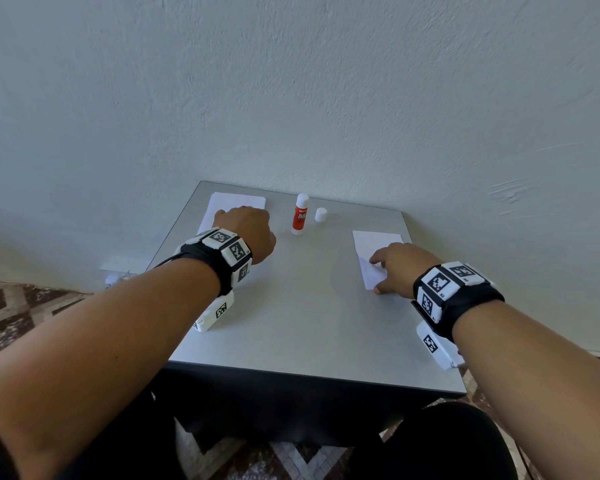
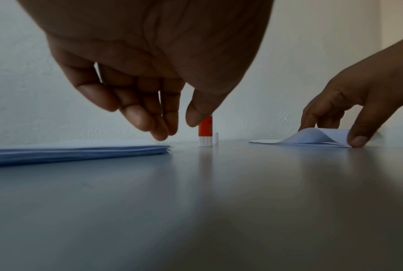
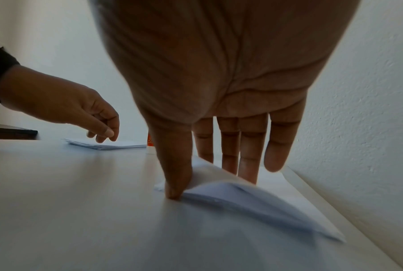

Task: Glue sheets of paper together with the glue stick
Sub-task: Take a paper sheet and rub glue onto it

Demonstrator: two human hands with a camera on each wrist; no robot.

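A red-and-white glue stick (image 1: 300,214) stands uncapped at the table's far middle, with its white cap (image 1: 320,215) just to the right of it. A stack of white sheets (image 1: 236,202) lies at the far left. My left hand (image 1: 246,225) hovers over that stack's near right corner. In the left wrist view its fingers (image 2: 158,132) hang down, loosely bent, and hold nothing. White paper (image 1: 374,249) lies at the right. My right hand (image 1: 381,275) presses on it with straight fingers (image 3: 246,170). The thumb sits at the paper's edge, and the top sheet (image 3: 242,198) bows up.
The grey table (image 1: 302,323) stands against a pale wall (image 1: 326,98), with its front edge close to my body. The right-hand paper lies close to the table's right edge. A patterned floor (image 1: 21,306) shows past the left edge.
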